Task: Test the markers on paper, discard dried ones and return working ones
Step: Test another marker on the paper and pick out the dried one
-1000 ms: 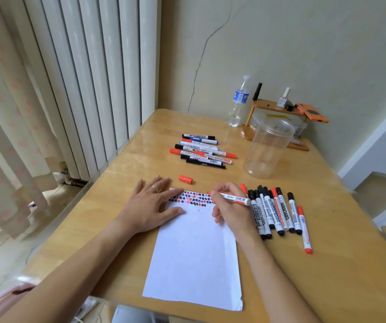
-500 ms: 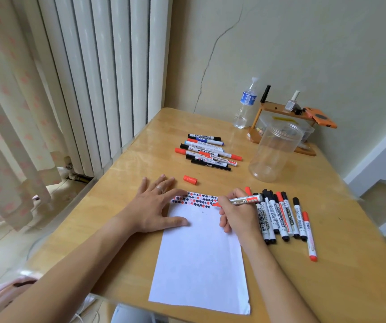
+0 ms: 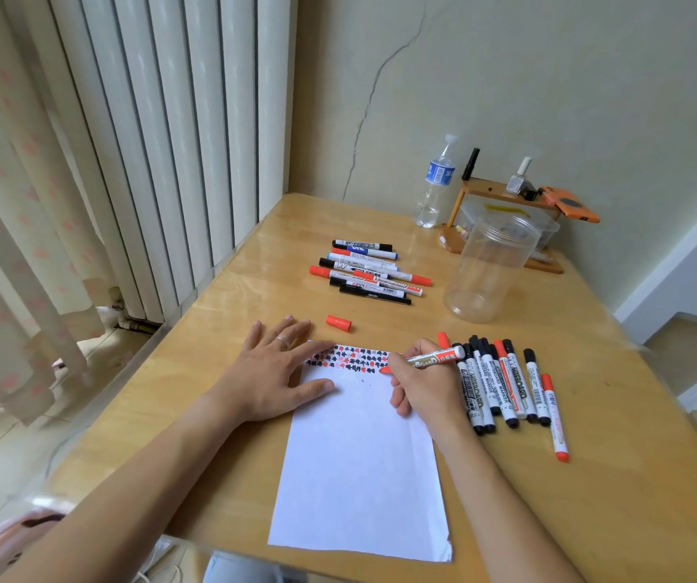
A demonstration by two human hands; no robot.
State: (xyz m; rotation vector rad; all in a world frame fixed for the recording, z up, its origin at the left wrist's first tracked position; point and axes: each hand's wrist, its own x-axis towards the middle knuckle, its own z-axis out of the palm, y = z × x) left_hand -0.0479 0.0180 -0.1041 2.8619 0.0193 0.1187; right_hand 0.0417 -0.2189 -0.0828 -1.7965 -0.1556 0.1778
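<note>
Wooden counter [image 3: 229,305] before us, our right hand [image 3: 426,389] gripping a red marker [image 3: 431,358], tip on the paper [image 3: 359,477], left hand [image 3: 273,368] flat and relaxed, loose cap [image 3: 338,322] beyond, marker row [image 3: 502,385] just right.

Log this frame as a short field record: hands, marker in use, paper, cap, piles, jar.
left hand: flat, pressing the paper's top left corner
right hand: grips red marker, tip at the paper
paper: row of red and black test marks along the top edge
red cap: loose on the table beyond the paper
near pile: beside the right hand
far pile: farther back
jar: clear, lid off
</note>
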